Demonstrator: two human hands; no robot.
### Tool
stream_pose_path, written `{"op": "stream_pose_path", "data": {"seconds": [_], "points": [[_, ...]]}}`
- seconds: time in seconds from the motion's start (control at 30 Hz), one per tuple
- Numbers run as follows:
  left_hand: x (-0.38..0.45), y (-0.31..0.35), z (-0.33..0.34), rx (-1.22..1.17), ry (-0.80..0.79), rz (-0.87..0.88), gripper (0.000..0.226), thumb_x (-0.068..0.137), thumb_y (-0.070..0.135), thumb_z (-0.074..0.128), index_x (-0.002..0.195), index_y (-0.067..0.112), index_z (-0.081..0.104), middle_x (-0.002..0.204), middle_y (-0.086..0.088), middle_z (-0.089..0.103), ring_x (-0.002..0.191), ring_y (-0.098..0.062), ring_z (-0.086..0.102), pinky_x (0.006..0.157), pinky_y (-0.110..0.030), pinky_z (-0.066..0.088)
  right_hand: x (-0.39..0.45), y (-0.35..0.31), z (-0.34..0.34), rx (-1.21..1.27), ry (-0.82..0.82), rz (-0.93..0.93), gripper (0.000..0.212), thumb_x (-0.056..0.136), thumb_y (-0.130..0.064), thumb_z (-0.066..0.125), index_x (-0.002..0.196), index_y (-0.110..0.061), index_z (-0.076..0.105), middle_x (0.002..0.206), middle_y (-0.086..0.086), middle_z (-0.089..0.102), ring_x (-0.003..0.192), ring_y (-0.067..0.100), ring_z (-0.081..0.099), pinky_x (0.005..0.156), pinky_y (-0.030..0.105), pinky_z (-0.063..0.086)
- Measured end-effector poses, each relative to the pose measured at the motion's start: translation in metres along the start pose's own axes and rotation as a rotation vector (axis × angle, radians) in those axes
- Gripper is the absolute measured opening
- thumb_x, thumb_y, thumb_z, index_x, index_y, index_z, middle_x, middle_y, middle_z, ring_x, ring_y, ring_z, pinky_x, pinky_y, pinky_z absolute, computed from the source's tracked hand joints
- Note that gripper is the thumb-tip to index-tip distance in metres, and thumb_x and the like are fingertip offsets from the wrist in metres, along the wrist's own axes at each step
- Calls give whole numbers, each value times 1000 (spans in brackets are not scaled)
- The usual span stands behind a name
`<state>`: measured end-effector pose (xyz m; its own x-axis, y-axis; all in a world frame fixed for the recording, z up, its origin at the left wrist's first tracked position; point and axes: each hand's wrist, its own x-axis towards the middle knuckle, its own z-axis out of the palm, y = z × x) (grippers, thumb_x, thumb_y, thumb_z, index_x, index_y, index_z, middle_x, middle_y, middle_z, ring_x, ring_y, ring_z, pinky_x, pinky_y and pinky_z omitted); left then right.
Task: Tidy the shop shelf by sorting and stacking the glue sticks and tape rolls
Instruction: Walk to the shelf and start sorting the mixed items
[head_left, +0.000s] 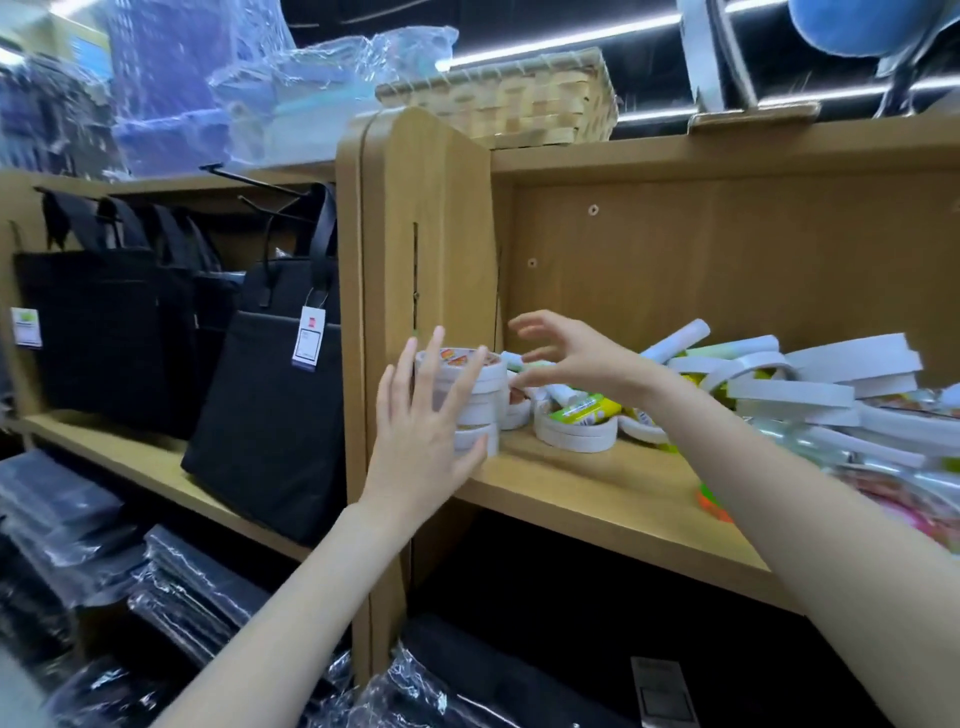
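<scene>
While the left hand (423, 426) lays flat, straight fingers against the stacked tape rolls (475, 402) at the shelf's (597, 499) left end, the right hand (566, 356) hovers spread and empty; light, rigid rolls likely topple, so steady their sides.

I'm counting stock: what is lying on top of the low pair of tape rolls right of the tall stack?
A green-and-yellow glue stick lies across the low tape rolls. The right hand hovers above, covering what lies behind it.
</scene>
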<state>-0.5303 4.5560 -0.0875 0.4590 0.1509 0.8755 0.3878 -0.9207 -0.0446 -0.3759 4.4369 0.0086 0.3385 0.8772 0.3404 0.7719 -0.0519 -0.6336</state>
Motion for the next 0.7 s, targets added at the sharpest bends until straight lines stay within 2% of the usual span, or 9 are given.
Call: {"op": "stream_pose_path", "data": {"seconds": [0.1,0.17,0.23,0.33,0.43,0.5,0.6,0.67,0.7], "points": [[18,2,6,101,-50,32,62,80,55,36,137,32,41,147,-14,31,134,-38,25,105,-57,25,9,17,-23,-288,95,77,42,82,-17,69,122,-16,55,128,6,55,115,18,54,95,27,43],[27,3,11,131,-50,53,55,78,53,44,127,29,53,132,-12,49,122,-36,44,100,-56,34,20,25,-26,-483,61,126,45,84,-26,67,125,-16,53,130,5,54,119,19,50,93,25,38],[33,3,15,149,-21,74,51,74,49,62,119,27,59,111,-9,60,103,-32,56,88,-49,44,31,25,-21,-541,-17,140,53,86,-35,63,132,-15,46,137,4,48,123,20,46,94,26,37],[35,2,17,170,-16,77,56,69,48,70,120,28,60,101,-8,61,93,-29,57,74,-40,48,52,27,-6,-590,-100,189,63,88,-44,58,140,-18,34,140,6,44,124,24,44,95,32,39],[32,2,20,204,3,77,57,70,49,67,123,29,58,101,-8,59,94,-28,56,71,-38,48,68,34,11,-788,-162,297,64,86,-45,58,140,-25,31,133,11,41,111,30,51,88,38,45],[31,1,23,218,34,76,54,73,49,62,123,29,58,101,-8,59,94,-28,56,71,-37,48,74,35,16,-817,-187,295,55,86,-38,59,133,-20,39,128,12,37,104,31,53,85,38,46],[31,-1,27,218,69,82,50,77,48,45,122,30,59,100,-9,58,95,-26,49,71,-37,47,83,35,13,-749,-106,181,35,89,-21,55,121,-11,48,122,13,49,102,29,53,81,36,46],[32,-2,28,218,85,95,51,78,48,40,122,29,58,100,-9,58,96,-25,45,71,-38,47,90,38,5,-723,-38,125,23,90,-19,53,111,-13,49,117,13,51,94,27,52,75,34,43],[32,-2,29,220,88,101,51,78,48,39,122,29,57,100,-9,58,96,-26,45,71,-38,47,93,39,1,-743,-44,130,24,90,-19,53,113,-15,49,116,13,48,92,27,51,77,34,42]]}}
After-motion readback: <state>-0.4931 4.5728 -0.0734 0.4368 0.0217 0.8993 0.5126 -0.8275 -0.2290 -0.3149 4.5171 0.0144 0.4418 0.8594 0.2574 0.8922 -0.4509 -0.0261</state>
